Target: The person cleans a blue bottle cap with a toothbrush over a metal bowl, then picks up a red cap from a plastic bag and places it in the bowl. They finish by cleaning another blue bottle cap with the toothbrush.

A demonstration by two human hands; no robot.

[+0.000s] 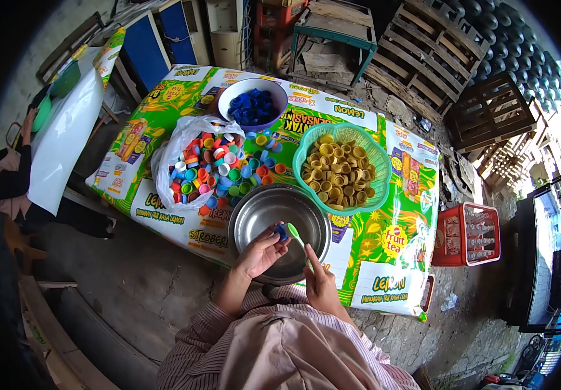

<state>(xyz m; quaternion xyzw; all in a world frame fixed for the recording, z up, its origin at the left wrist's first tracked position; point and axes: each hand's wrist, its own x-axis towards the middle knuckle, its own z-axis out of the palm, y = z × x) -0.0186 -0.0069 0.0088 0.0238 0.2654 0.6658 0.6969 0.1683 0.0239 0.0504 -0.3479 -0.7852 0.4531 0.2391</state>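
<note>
Over the metal bowl [244, 221], my left hand [258, 255] pinches a dark blue bottle cap [281, 232]. Closed around the handle of a light green tool [295, 235] is my right hand [321, 283]; the tool's tip is beside the blue cap. Behind the bowl, mixed colored caps [218, 166] spill from a white plastic bag [179, 140]. A purple-white bowl [279, 97] holds blue caps [253, 108]. To the right, yellow caps [337, 170] fill a light green basket [380, 156].
The table [384, 260] has a printed green and white cover. A red crate [466, 234] with bottles stands on the floor at the right. Another person's hand [29, 123] is at the far left beside a green container [42, 112]. Wooden pallets [417, 52] lean at the back.
</note>
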